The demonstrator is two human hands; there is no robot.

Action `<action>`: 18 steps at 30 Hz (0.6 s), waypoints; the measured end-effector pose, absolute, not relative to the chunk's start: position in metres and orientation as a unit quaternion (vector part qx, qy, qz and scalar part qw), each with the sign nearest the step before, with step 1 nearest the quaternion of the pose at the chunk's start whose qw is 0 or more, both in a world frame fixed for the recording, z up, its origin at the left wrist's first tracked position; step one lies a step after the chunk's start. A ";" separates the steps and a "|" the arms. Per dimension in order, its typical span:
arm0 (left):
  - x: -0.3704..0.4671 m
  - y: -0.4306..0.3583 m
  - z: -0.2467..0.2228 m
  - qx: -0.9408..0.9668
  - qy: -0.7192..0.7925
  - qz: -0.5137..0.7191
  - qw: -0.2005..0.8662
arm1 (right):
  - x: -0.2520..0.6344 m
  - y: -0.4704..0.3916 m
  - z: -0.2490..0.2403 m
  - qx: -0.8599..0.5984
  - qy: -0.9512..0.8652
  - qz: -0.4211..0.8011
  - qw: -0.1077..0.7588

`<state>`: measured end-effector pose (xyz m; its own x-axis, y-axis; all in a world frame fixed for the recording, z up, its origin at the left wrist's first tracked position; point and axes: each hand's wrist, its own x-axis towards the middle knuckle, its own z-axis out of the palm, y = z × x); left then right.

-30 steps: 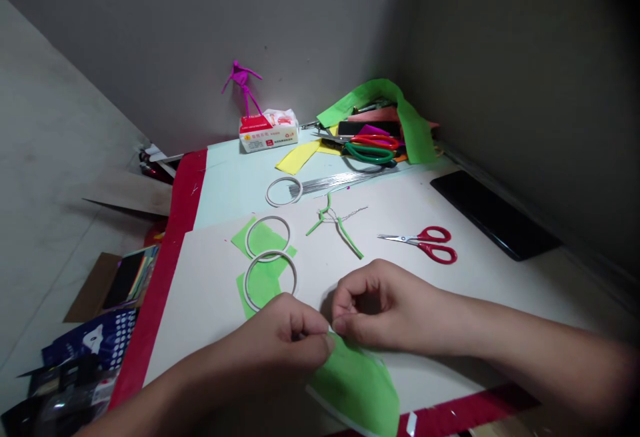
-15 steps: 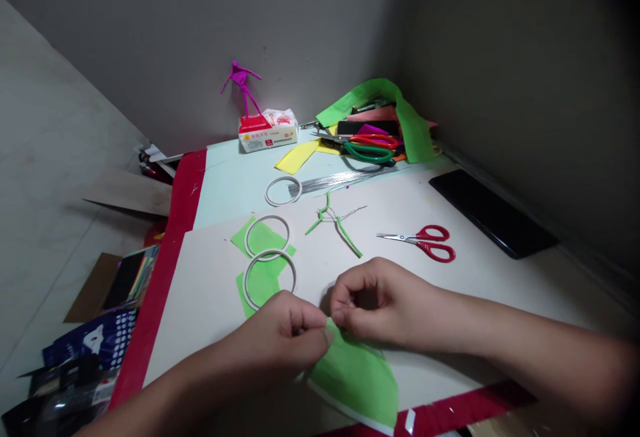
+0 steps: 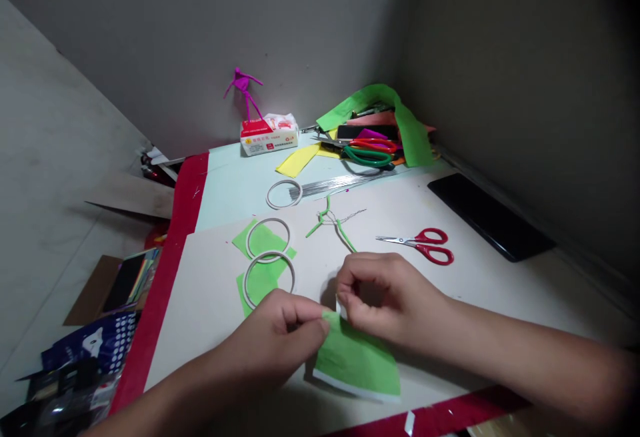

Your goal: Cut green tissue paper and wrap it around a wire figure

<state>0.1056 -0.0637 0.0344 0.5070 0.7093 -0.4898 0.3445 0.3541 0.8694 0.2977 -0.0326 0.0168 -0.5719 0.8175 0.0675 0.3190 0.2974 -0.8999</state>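
A green paper piece [image 3: 357,360] with a white strip along its lower edge hangs near the table's front edge. My left hand [image 3: 283,330] pinches its upper left corner between thumb and forefinger. Close by on the right, my right hand [image 3: 383,294] is closed in a pinch at the paper's top edge, with a small white bit showing at the fingertips. Beyond my hands lies a twisted wire figure [image 3: 329,217] partly wrapped in green. Red-handled scissors [image 3: 415,242] rest to its right. Two white tape rings [image 3: 269,240] lie on green paper scraps [image 3: 260,284].
A black phone [image 3: 490,217] lies at the right. Thin wires [image 3: 330,185] and another ring [image 3: 284,194] are farther back. Behind stand a tissue pack [image 3: 270,136], a magenta figure [image 3: 243,90] and a pile with green-handled scissors [image 3: 370,156]. Bags and boxes lie left of the table.
My right hand has moved slightly up and away from my left hand. The green paper's lower edge has swung upward, and a white bit now shows at my right fingertips.
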 end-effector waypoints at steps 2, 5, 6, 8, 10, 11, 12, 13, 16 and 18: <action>0.105 -0.064 0.041 0.534 0.492 0.154 0.670 | 0.301 -0.030 0.023 -0.385 -0.770 0.401 0.312; 0.103 -0.065 0.049 0.501 0.535 0.183 0.655 | 0.310 -0.026 0.034 -0.401 -0.766 0.360 0.351; 0.103 -0.067 0.051 0.493 0.546 0.204 0.646 | 0.314 -0.025 0.037 -0.409 -0.762 0.349 0.360; 0.102 -0.069 0.053 0.475 0.561 0.268 0.623 | 0.322 -0.023 0.042 -0.429 -0.754 0.328 0.375; 0.100 -0.072 0.055 0.451 0.574 0.329 0.599 | 0.331 -0.022 0.044 -0.452 -0.742 0.313 0.385; 0.098 -0.073 0.055 0.431 0.586 0.350 0.590 | 0.336 -0.022 0.044 -0.463 -0.734 0.307 0.390; 0.097 -0.074 0.055 0.408 0.603 0.363 0.582 | 0.341 -0.023 0.043 -0.475 -0.726 0.304 0.394; 0.095 -0.075 0.054 0.381 0.621 0.371 0.576 | 0.346 -0.023 0.042 -0.488 -0.716 0.301 0.398; 0.090 -0.078 0.051 0.305 0.661 0.426 0.538 | 0.362 -0.026 0.037 -0.532 -0.680 0.295 0.409; 0.088 -0.078 0.050 0.287 0.657 0.454 0.529 | 0.376 -0.029 0.036 -0.559 -0.656 0.288 0.418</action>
